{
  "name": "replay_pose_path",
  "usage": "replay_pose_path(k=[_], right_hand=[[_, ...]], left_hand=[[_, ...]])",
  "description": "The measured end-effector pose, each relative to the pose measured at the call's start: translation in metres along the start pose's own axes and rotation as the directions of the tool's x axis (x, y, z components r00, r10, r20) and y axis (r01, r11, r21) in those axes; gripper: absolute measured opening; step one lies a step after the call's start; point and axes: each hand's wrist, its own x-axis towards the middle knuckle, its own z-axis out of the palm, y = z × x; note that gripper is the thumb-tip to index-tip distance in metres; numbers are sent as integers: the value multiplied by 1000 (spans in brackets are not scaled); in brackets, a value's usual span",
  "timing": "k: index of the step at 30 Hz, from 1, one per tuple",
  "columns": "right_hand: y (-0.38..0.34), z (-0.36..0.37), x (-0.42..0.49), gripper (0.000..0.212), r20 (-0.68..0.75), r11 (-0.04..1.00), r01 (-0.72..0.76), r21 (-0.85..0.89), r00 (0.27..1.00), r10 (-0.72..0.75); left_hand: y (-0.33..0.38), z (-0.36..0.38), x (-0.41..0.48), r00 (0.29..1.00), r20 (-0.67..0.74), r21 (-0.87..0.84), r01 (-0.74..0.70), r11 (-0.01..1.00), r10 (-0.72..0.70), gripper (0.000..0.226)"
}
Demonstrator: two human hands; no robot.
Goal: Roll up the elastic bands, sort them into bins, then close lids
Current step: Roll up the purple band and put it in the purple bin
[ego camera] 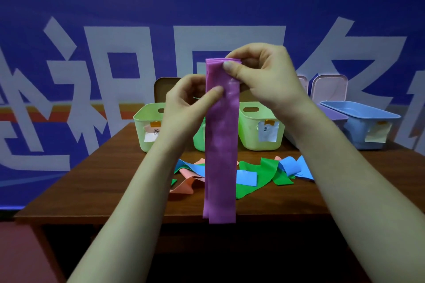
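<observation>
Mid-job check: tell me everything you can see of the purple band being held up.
The purple band is a long, flat strip, matte and rubbery-looking with faint wrinkles, folded into layers whose edges show at top and bottom. It hangs straight down, not yet rolled. The right hand pinches its top end; the left hand pinches it just below. Its lower end dangles in front of the near edge of the table.

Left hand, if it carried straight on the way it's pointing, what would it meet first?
The purple band: the left hand points rightward, its thumb on it. Beyond lies the right hand, though depth is unclear.
</observation>
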Motion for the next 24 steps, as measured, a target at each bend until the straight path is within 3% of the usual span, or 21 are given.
replay_pose_path(k=[5,9,11,14,20,24], right_hand=[[-1,-3,-1,18,25,999,-10,37,1000,9],[5,-11,-7,39,201,982,-135,133,974,106],[8,-15,-11,37,276,979,-132,155,957,85],[10,-15,-15,39,273,970,-104,220,961,42],[12,-20,-16,39,276,908,-165,385,959,57],[16,-20,-16,40,366,833,-245,496,929,55]], left_hand=[[10,-2,-2,1000,-6,-73,30,997,-31,9],[12,-3,-3,998,-24,-138,62,988,-66,9],[12,-3,-5,998,-16,-147,65,987,-68,9],[13,-4,-7,997,-5,-162,77,984,-79,10],[17,-16,-1,973,225,-252,111,961,-54,40],[20,-16,-1,953,302,-397,141,907,-16,41]])
